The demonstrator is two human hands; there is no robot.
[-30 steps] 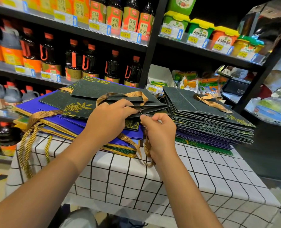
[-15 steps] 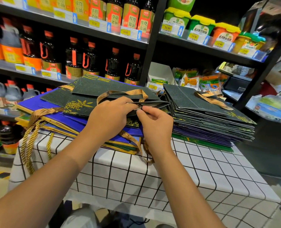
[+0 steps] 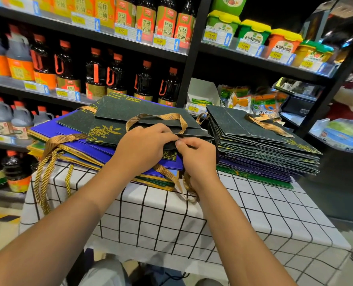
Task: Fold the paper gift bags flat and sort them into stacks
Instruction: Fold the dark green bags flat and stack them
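Where both hands meet, left hand (image 3: pixel 144 147) and right hand (image 3: pixel 196 155) pinch the dark bag's (image 3: pixel 109 133) near edge.

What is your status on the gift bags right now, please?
Left hand and right hand pinch dark bag edge atop left pile. Right stack folded flat. Gold ribbon handle loops over the fold.

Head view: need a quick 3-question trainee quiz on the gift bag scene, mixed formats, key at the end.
1. True or false: the dark bag that both hands grip lies on the neat right stack.
2. Which hand sits nearer the right stack? A) left hand B) right hand
3. Fill in: the table is covered by a white cloth with a black ____ pattern.

Key: 1 false, it lies on the left pile; 2 B; 3 grid.
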